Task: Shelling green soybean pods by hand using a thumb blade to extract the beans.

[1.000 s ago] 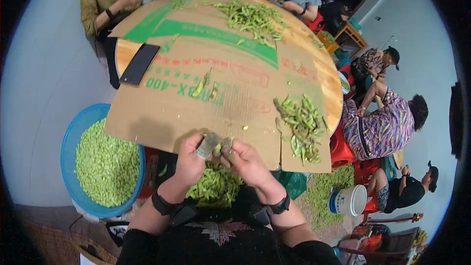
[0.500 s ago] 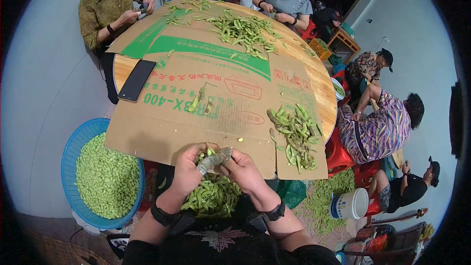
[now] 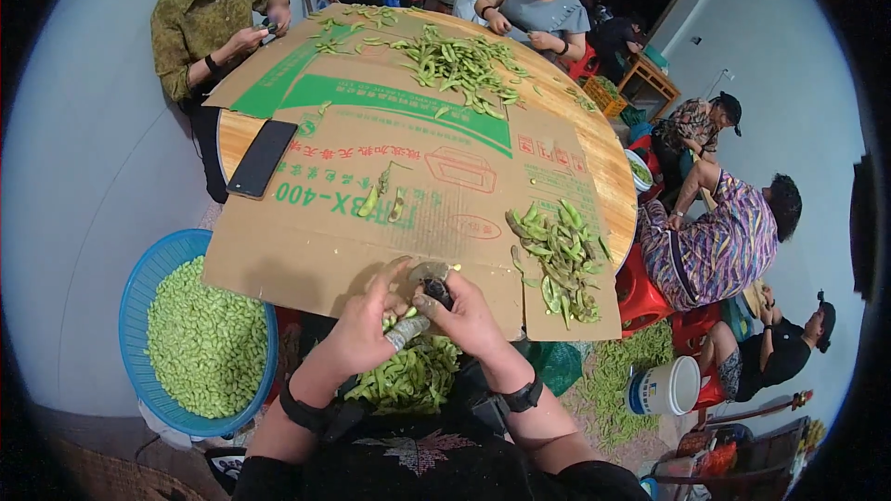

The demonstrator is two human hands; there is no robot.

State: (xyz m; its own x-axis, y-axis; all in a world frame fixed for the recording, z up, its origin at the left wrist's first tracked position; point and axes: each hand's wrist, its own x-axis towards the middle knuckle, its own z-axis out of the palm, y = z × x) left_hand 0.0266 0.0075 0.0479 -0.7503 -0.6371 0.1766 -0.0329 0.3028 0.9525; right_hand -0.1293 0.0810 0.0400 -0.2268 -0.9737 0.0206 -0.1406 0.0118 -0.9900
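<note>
Near the cardboard's front edge, my left hand [image 3: 364, 323] is closed around a few green beans [image 3: 403, 317] that show between its fingers. Grey tape wraps one of its digits. Beside it, my right hand [image 3: 464, 314] grips a small dark tool [image 3: 434, 291] with a greyish end, its exact kind unclear. Below both hands lies a heap of green bean pods [image 3: 413, 376]. On the flattened cardboard [image 3: 306, 255], a pile of pods [image 3: 561, 255] sits to the right, and a few loose pods [image 3: 376, 199] lie ahead of my hands.
A blue basket [image 3: 130, 315] full of shelled beans stands at the left. A black phone [image 3: 263, 160] rests on the round wooden table [image 3: 608, 162]. More pods [image 3: 459, 65] lie across it, near people working. A white bucket [image 3: 673, 385] and scattered pods [image 3: 631, 357] are on the floor at right.
My hands have drawn slightly apart at the fingertips. The dark tool in my right hand now shows, and the fingers of my left hand have lifted forward. The view has shifted a little.
</note>
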